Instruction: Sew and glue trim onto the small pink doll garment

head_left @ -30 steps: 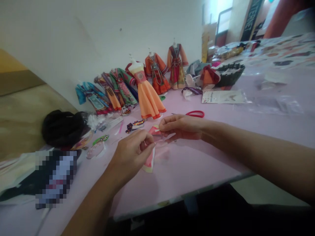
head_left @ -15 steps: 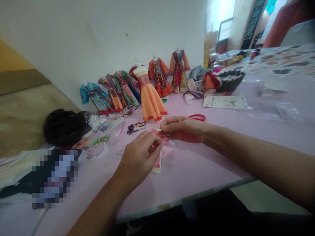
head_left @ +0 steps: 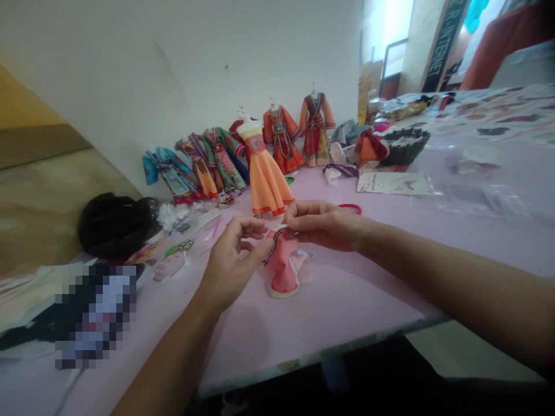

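Note:
A small pink piece of doll clothing (head_left: 286, 260) with a pale, red-edged hem hangs just over the table. My right hand (head_left: 323, 225) pinches its upper edge between thumb and fingertips. A narrow dark patterned trim (head_left: 273, 245) curves down the garment's left side. Close to that trim is my left hand (head_left: 236, 254), its fingers apart from the thumb; the thumb tip lies at or beside the trim, and I cannot tell if they touch. Just beyond my hands stands a doll-sized orange dress (head_left: 269, 179) on a white form.
Several small robed costumes (head_left: 223, 159) line the wall. A dark basket (head_left: 405, 144), a white card (head_left: 392, 182) and a red ring (head_left: 351, 208) lie to the right. Left are a black bundle (head_left: 113, 225) and a green patterned piece (head_left: 179, 248). The table's front edge (head_left: 321, 353) runs near me.
My left hand has drawn back left and its fingers have opened. More of the pink garment and the dark trim now show. My right hand keeps its pinch in nearly the same place.

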`<control>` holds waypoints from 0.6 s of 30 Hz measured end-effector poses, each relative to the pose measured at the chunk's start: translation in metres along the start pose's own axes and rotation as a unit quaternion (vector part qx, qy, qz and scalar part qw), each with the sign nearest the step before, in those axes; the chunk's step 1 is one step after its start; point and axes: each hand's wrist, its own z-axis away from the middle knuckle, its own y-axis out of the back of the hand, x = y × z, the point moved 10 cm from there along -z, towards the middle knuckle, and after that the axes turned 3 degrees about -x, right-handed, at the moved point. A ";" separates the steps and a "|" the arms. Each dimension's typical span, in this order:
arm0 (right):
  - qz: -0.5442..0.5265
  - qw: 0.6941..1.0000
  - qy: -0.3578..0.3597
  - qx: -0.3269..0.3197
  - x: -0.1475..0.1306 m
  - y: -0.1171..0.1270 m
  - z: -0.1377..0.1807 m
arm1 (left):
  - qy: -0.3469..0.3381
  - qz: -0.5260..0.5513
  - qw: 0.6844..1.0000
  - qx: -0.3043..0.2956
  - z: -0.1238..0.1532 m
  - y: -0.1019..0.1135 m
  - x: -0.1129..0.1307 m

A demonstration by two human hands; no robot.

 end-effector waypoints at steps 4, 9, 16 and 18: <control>0.024 0.999 0.001 -0.044 0.002 -0.010 0.002 | 0.065 0.039 0.988 -0.134 -0.002 -0.030 -0.024; 0.070 0.996 -0.003 -0.061 0.005 -0.015 0.002 | 0.098 0.092 0.967 -0.217 0.006 -0.048 -0.030; 0.130 0.991 0.012 -0.042 -0.001 -0.014 0.003 | 0.140 0.163 0.941 -0.263 0.014 -0.058 -0.034; 0.135 0.990 0.017 -0.039 -0.002 -0.013 0.003 | 0.153 0.159 0.935 -0.279 0.017 -0.062 -0.039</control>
